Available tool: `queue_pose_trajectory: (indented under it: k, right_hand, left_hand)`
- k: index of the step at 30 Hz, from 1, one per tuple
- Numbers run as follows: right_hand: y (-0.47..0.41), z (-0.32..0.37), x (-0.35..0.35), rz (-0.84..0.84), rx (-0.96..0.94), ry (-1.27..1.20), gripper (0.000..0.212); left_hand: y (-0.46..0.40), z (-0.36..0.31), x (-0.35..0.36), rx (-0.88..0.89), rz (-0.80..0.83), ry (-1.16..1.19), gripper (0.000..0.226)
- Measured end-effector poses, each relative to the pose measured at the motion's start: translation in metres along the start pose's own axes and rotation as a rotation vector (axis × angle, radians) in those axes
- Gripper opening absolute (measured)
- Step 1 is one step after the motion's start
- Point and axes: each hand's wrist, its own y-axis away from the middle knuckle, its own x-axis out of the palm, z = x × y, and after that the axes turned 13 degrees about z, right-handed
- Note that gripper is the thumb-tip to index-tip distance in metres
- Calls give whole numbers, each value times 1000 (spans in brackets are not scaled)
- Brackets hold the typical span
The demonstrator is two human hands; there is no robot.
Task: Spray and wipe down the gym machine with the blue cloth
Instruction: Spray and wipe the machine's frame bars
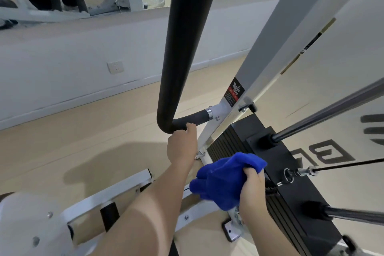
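The gym machine has a white frame (276,48), a black weight stack (286,164) and a long black padded bar (178,52) that bends near the floor. My left hand (181,147) reaches up to that bend; its thumb lies on the padding and its fingers curl out of sight behind the bar. My right hand (252,189) grips a bunched blue cloth (222,178), held just above the left edge of the weight stack, beside the frame's lower rail. No spray bottle is in view.
Two chrome guide rods (332,114) and a steel cable (342,166) rise from the weight stack at the right. A white base rail (116,191) crosses the wooden floor below my arms. A low white wall with a socket (115,67) runs behind.
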Motion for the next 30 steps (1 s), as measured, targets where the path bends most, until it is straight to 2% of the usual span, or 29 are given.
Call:
queue_pose_trajectory:
  k: [5,7,9,12,14,16,17,18,21,23,26,28,30]
  right_hand:
    - [-2,12,12,44,-52,-32,21]
    - [-4,16,25,131,-88,3,20]
    - [-15,17,52,244,-223,39,18]
    - [-35,16,96,362,-428,377,6]
    - [-54,4,123,420,-459,517,33]
    - [-65,-7,136,466,-462,592,45]
    - [-68,-9,138,460,-461,643,46]
    - [-76,-8,134,443,-507,752,46]
    - [-111,-1,117,203,-695,1107,30]
    - [-131,9,107,66,-678,1297,29]
    - [-136,9,117,14,-585,1289,31]
    - [-117,-1,131,172,-461,1115,39]
    - [-91,-12,136,388,-360,713,38]
  left_hand:
    - [-3,7,-8,-29,70,22,54]
    - [1,18,-20,-13,133,18,58]
    - [8,30,-43,-4,165,-75,52]
    - [13,46,-86,48,61,-114,49]
    - [13,48,-114,99,-22,-112,39]
    - [11,46,-132,167,-39,-130,18]
    - [10,44,-139,204,-26,-126,15]
    - [12,39,-142,248,-5,-110,22]
    - [19,30,-146,372,60,-75,40]
    - [24,26,-144,397,120,-46,43]
    - [27,20,-140,420,181,-20,40]
    - [25,14,-136,370,191,14,32]
    - [22,8,-135,309,194,21,19]
